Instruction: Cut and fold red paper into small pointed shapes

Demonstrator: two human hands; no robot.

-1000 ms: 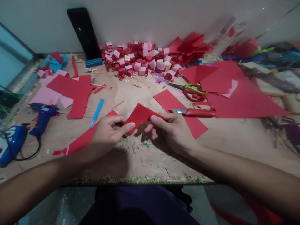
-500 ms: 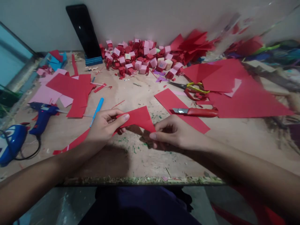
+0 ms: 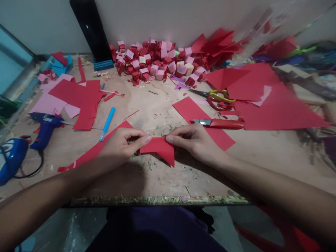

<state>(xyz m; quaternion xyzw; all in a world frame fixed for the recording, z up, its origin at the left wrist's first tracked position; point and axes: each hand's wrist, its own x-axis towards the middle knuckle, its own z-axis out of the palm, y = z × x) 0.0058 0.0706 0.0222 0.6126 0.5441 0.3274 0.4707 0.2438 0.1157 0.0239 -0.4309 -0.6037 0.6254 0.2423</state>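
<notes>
Scraps [image 3: 110, 97] litter the tabletop [image 3: 168, 182], backed by a grey wall [image 3: 157, 17], with floor [image 3: 60, 227] showing below. Left hand [image 3: 126, 142] and right hand [image 3: 191, 140] pinch bent red paper [image 3: 159, 144].

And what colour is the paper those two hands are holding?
The held paper is red; the head view shows it best.

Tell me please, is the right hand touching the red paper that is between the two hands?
Touching: in the head view, the right hand has its thumb tip on the upper edge of the red paper.
</notes>
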